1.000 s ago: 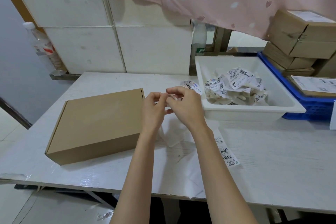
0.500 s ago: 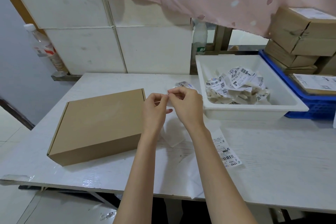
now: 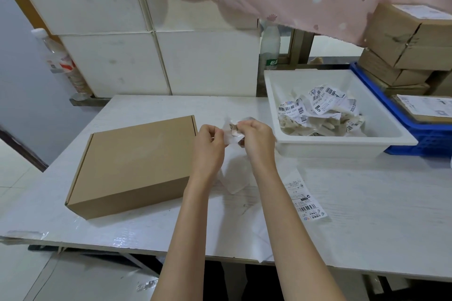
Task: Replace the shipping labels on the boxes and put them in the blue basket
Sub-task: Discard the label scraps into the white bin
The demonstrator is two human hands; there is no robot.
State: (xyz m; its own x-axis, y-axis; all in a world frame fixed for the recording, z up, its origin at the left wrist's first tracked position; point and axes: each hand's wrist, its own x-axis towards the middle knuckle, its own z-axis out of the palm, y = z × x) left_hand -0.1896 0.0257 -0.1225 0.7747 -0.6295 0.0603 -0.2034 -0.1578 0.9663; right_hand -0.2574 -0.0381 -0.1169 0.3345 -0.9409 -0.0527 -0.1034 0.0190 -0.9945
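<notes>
A flat brown cardboard box lies closed on the white table, left of my hands, with no label on its top. My left hand and my right hand meet above the table and both pinch a crumpled old label between their fingertips. A fresh printed shipping label lies flat on the table beside my right forearm. The blue basket stands at the far right and holds labelled boxes.
A white tray with several crumpled old labels sits between my hands and the basket. Stacked cardboard boxes rise behind the basket. White backing paper lies under my wrists. A plastic bottle stands at the far left.
My hands have kept working the old label; it is now more crumpled and pulled in between my fingertips. The box and the new label have not moved.
</notes>
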